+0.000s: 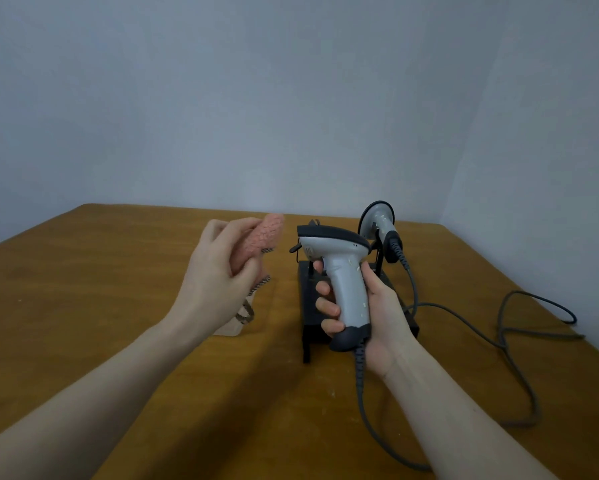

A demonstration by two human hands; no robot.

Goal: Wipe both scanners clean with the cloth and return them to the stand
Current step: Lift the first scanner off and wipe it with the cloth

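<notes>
My right hand [377, 306] grips the handle of a grey and black scanner [339, 265], held upright above the black stand [409, 323], its head pointing left. White specks dot its handle. A second grey scanner [384, 223] sits in the stand's right holder behind it. My left hand [218, 271] holds a bunched pink cloth [265, 237] in its fingers, raised above the table to the left of the held scanner and apart from it. A dark-edged part of the cloth hangs down to the table below the hand.
The wooden table [83, 306] stands against a pale wall. Grey cables [513, 327] run from both scanners and loop over the right side of the table. The held scanner's cable [364, 403] drops toward the front edge.
</notes>
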